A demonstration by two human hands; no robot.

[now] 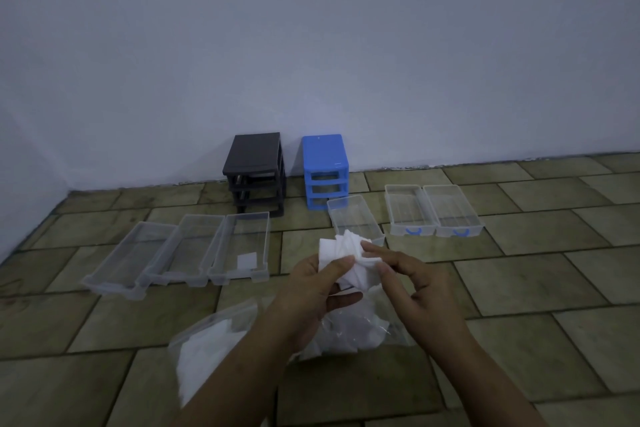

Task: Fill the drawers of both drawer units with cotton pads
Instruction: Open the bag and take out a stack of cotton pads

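A bunch of white cotton pads (pixel 346 258) is gripped above the tiled floor (pixel 519 288) by the left hand (pixel 311 291), thumb curled over it. Its right edge is pinched by the right hand (pixel 412 279) fingertips. A clear drawer (pixel 356 218) lies just behind, before the blue drawer unit (pixel 325 166).

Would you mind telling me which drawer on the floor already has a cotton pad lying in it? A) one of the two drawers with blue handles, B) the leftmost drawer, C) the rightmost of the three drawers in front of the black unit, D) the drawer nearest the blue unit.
C: a single white pad lies in the rightmost drawer of the three in front of the black unit.
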